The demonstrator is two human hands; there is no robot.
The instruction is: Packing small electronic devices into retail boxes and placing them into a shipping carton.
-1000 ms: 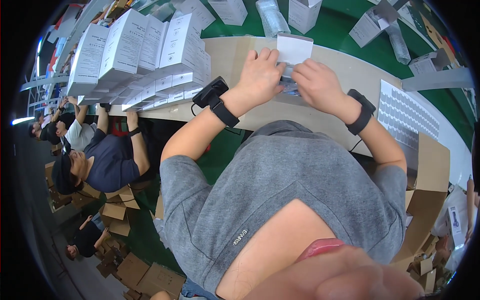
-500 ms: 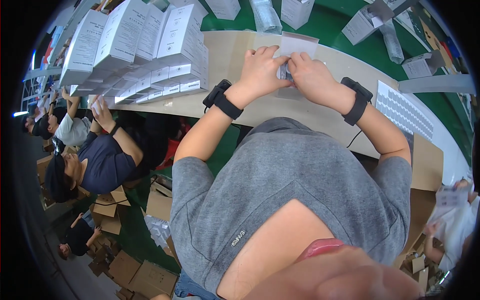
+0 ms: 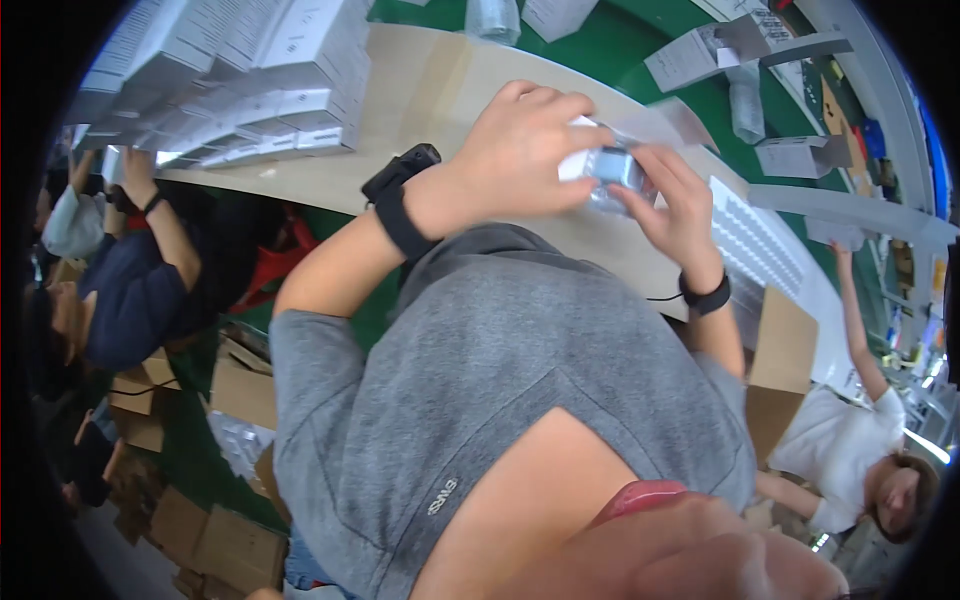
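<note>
Over the bench, both hands hold a small white box (image 3: 577, 165) with its pale flap (image 3: 668, 122) raised on the far side. A bluish-grey item in clear plastic wrap (image 3: 614, 168) shows between the hands, at the box's opening. My left hand (image 3: 530, 150) is closed round the left side of the box, its thumb at the near edge. My right hand (image 3: 682, 205) grips the wrapped item from the right, thumb in front and fingers behind. How deep the item sits in the box is hidden by the fingers.
Stacked white boxes (image 3: 300, 70) stand at the bench's left (image 3: 400, 110). A sheet of white labels (image 3: 755, 235) lies right. Beyond are opened white boxes (image 3: 690, 58) and bubble-wrapped items (image 3: 745, 105) on a green surface. A cardboard carton (image 3: 780, 370) stands near my right arm; co-workers are on both sides.
The hands have lifted and tilted the box off the bench toward the right. My right hand has turned and moved right, so the wrapped item shows more. The whole view has shifted.
</note>
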